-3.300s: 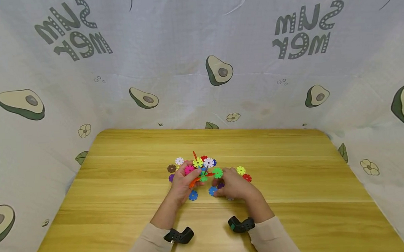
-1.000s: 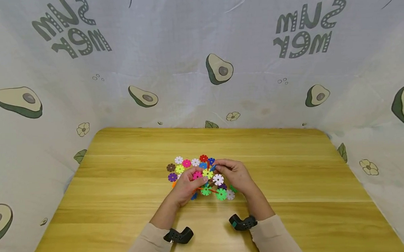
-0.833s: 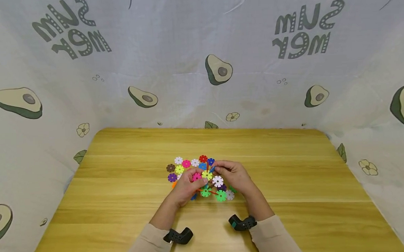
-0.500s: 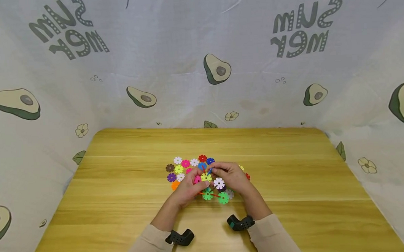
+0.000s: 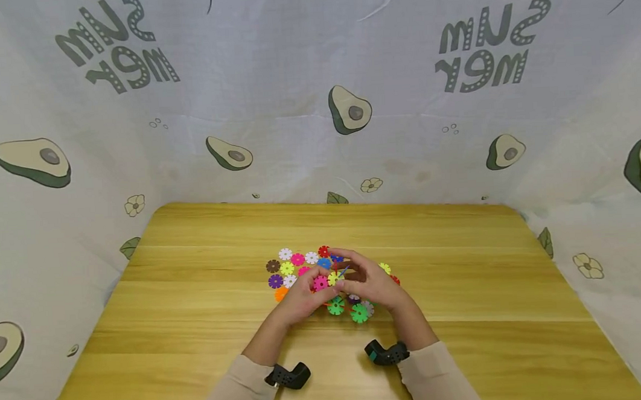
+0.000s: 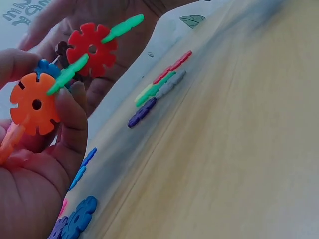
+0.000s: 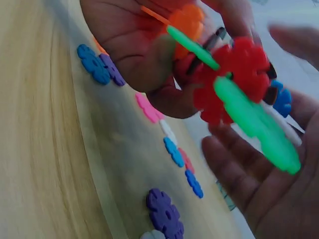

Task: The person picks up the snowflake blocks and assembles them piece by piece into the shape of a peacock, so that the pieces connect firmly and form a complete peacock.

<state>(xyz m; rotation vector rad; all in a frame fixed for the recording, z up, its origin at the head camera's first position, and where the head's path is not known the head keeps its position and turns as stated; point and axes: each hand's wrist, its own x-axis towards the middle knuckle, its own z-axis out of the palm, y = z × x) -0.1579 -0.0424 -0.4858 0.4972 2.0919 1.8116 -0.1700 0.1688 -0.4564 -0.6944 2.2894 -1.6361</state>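
The snowflake-disc cluster [image 5: 338, 286], a joined bunch of notched plastic discs, is held just above the middle of the wooden table [image 5: 465, 265] between both hands. The left hand [image 5: 298, 298] has its fingers curled round the cluster, thumb and fingertips pinching near an orange disc [image 6: 34, 103]. A red disc [image 6: 92, 49] and a green disc [image 6: 67, 73], seen edge-on, are slotted into the same cluster. The right hand [image 5: 371, 282] arches over the cluster's right side with bent fingers; its palm lies open beneath the green disc [image 7: 254, 119] in the right wrist view, and whether it truly grips cannot be told.

No container is in view. Loose discs [image 5: 286, 268] in white, brown, yellow, pink, purple and blue lie flat on the table just behind and to the left of the hands, with a few more near the right hand. An avocado-print cloth [image 5: 315, 91] hangs behind and beside the table.
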